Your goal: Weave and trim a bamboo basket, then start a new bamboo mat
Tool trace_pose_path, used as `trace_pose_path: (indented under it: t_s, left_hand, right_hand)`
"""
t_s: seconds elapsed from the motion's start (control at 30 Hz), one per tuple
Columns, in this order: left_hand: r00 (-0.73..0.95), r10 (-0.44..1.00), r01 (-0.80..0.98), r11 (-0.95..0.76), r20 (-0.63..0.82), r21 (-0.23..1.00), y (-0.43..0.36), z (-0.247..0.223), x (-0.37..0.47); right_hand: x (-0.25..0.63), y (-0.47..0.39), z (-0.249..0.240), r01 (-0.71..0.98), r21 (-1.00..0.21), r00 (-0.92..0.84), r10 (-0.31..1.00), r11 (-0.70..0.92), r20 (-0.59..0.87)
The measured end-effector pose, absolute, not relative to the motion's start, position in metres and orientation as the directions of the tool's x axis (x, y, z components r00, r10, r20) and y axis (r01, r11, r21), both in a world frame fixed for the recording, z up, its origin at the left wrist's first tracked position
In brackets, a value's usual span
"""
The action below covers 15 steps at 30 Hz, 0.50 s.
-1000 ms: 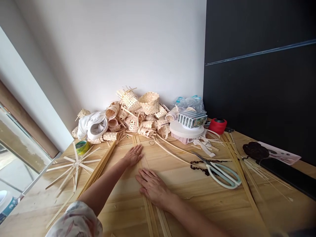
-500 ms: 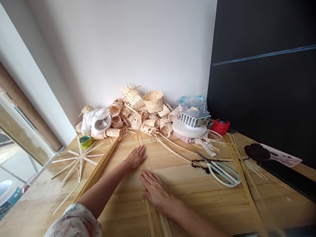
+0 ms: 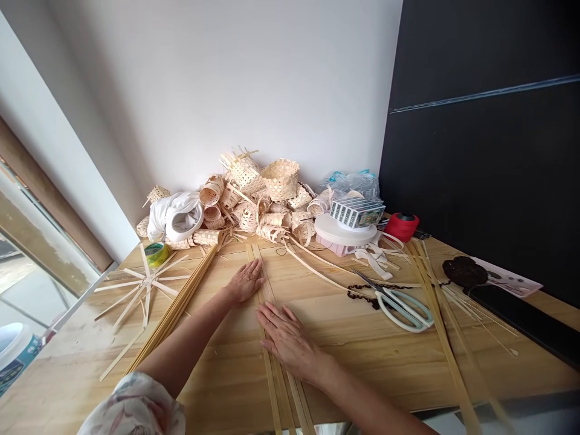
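Note:
Several long, flat bamboo strips (image 3: pixel 277 386) run from near the back of the wooden table to its front edge. My left hand (image 3: pixel 246 281) lies flat on their farther part, fingers stretched forward. Closer to me and to the right, my right hand (image 3: pixel 290 342) rests palm down across the same strips, its thumb a little apart from the fingers. Neither hand grips anything, and the strips beneath the palms are hidden. Left of my left forearm lies a thick bundle of strips (image 3: pixel 183 302).
Woven baskets (image 3: pixel 281 180) are piled against the wall. A star of crossed strips (image 3: pixel 148 281) and a tape roll (image 3: pixel 156 254) lie left. On the right are scissors (image 3: pixel 403 308), more strips (image 3: pixel 446 338), a red thread spool (image 3: pixel 402 227), dark yarn (image 3: pixel 464 271) and a white turntable (image 3: pixel 345 231).
The view has shifted slightly, so the table items appear a little higher. Both hands stay flat on the strips, with hardly any movement along them.

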<state>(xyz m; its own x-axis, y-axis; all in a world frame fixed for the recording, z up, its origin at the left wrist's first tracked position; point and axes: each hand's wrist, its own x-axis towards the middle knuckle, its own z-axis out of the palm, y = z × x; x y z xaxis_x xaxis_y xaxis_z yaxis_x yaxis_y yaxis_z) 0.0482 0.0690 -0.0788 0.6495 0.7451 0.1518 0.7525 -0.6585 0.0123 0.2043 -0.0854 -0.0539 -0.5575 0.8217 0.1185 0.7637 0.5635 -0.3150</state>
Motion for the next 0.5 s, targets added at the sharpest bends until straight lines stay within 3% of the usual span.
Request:
trace_pose_path:
  t_s: [0.5]
  left_hand:
    - [0.646,0.747,0.760,-0.649,0.160,-0.036,0.054,-0.077,0.046]
  right_hand:
    - [0.200,-0.088,-0.058,0.777,-0.338,-0.531,0.841,0.532,0.104]
